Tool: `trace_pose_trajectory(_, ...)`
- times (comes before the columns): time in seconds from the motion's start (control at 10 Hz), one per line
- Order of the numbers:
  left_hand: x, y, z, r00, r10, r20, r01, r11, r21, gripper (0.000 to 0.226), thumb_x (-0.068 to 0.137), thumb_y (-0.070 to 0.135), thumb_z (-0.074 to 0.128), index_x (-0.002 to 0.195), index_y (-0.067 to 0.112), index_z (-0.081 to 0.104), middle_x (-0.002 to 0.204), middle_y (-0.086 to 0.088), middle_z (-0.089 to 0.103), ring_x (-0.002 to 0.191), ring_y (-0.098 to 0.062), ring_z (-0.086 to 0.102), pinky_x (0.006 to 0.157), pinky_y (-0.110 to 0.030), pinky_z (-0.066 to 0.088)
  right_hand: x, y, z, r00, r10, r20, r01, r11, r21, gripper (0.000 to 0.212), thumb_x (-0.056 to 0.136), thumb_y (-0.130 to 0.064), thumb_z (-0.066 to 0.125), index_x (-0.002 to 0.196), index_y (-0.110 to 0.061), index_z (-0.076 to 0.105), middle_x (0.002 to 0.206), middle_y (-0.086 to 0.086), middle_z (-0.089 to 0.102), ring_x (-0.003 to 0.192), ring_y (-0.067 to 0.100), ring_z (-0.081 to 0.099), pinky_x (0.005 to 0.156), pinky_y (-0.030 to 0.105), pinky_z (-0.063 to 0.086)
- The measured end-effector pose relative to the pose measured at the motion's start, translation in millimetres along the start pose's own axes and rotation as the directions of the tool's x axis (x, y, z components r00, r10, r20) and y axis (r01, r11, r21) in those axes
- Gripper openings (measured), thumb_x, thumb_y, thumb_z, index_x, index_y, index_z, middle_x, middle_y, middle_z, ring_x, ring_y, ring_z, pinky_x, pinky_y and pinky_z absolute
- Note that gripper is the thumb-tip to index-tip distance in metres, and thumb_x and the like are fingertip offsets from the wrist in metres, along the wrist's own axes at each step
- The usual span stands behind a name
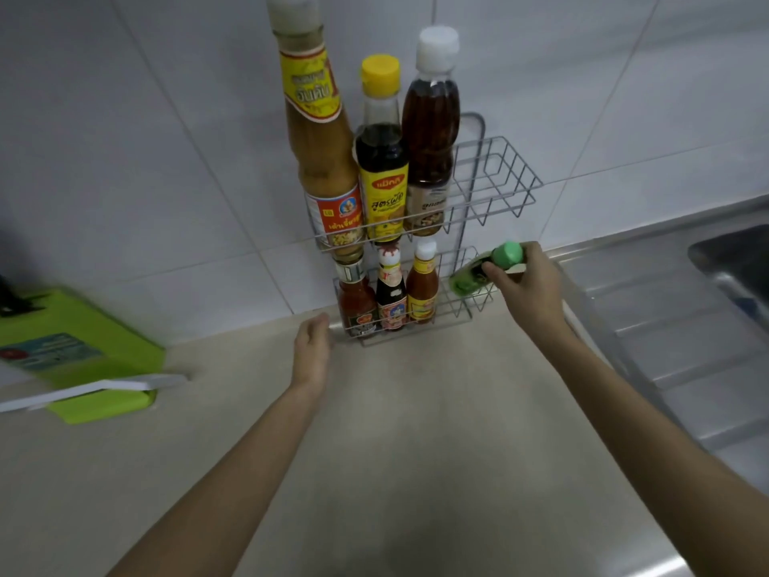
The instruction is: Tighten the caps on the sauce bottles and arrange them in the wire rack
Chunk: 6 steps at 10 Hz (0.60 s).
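A two-tier wire rack (499, 177) stands against the tiled wall. Its upper shelf holds three tall bottles: a tan sauce (320, 135), a dark sauce with a yellow cap (380, 160) and an amber sauce with a white cap (430, 131). On the lower shelf stand three small bottles (391, 293). My right hand (526, 285) grips a small green-capped bottle (482, 270), tilted, at the right end of the lower shelf. My left hand (312, 349) rests on the counter by the rack's left foot, fingers loosely apart, holding nothing.
A green box (75, 356) with a white strip in front of it lies at the left on the beige counter (395, 431). A steel sink with a ribbed drainboard (686, 347) fills the right side. The right half of the upper shelf has no bottles.
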State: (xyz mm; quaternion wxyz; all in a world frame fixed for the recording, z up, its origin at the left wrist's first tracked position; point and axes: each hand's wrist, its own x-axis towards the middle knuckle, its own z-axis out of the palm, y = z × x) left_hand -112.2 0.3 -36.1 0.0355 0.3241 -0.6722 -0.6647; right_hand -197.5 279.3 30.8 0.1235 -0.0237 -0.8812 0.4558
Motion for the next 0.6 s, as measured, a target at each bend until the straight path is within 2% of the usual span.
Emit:
trace_pose_trajectory(0.1, 2, -2, 9, 0.996, -0.022, 0.081, 0.021, 1.0, 0.004, 0.038, 0.093, 0.048, 0.041, 0.116, 0.02, 0.053, 0.126, -0.003, 0.059, 0.121, -0.02, 0.053, 0.112, -0.045, 0.037, 9, -1, 16, 0.996, -0.033, 0.08, 0.038, 0.997, -0.062, 0.033, 0.08, -0.029, 0.073, 0.101, -0.01, 0.057, 0.096, 0.004, 0.06, 0.068, 0.008, 0.055, 0.057, 0.016, 0.037)
trace_pose_trajectory(0.2, 4, -5, 17, 0.99, -0.03, 0.134, 0.034, 0.999, -0.028, 0.053, 0.093, 0.053, 0.035, 0.131, 0.02, 0.051, 0.135, -0.001, 0.058, 0.127, -0.018, 0.052, 0.115, -0.044, 0.033, 17, -1, 31, 0.974, -0.085, 0.208, 0.119, 0.981, -0.156, 0.034, 0.08, -0.029, 0.073, 0.103, -0.007, 0.06, 0.099, 0.01, 0.063, 0.079, 0.026, 0.061, 0.064, 0.028, 0.037)
trace_pose_trajectory(0.4, -10, 2, 17, 0.981, 0.013, 0.196, -0.003, 0.999, -0.048, 0.049, 0.1, 0.044, 0.027, 0.135, 0.02, 0.051, 0.136, 0.0, 0.059, 0.127, -0.014, 0.052, 0.113, -0.034, 0.034, 11, 9, 41, 0.913, -0.174, 0.37, 0.251, 0.953, -0.17, 0.029, 0.083, -0.021, 0.072, 0.104, -0.005, 0.059, 0.103, 0.015, 0.065, 0.086, 0.03, 0.066, 0.067, 0.032, 0.047)
trace_pose_trajectory(0.5, -11, 10, 11, 0.964, 0.002, 0.267, -0.019, 0.998, 0.061, 0.053, 0.099, 0.049, 0.028, 0.143, 0.022, 0.041, 0.146, 0.002, 0.048, 0.135, -0.015, 0.043, 0.118, -0.039, 0.028, 13, 9, 41, 0.916, -0.139, 0.375, 0.198, 0.972, -0.124, 0.032, 0.084, -0.022, 0.071, 0.11, -0.008, 0.06, 0.108, 0.013, 0.067, 0.09, 0.027, 0.068, 0.071, 0.032, 0.05)
trace_pose_trajectory(0.6, -18, 17, 1, 0.96, -0.03, 0.279, -0.011, 0.99, 0.144, 0.054, 0.1, 0.047, 0.028, 0.144, 0.019, 0.038, 0.15, 0.001, 0.043, 0.136, -0.013, 0.039, 0.119, -0.039, 0.026, 4, 13, 39, 0.904, -0.096, 0.417, 0.157, 0.981, -0.115, 0.037, 0.085, -0.021, 0.069, 0.118, -0.008, 0.058, 0.115, 0.015, 0.066, 0.101, 0.028, 0.066, 0.08, 0.034, 0.051)
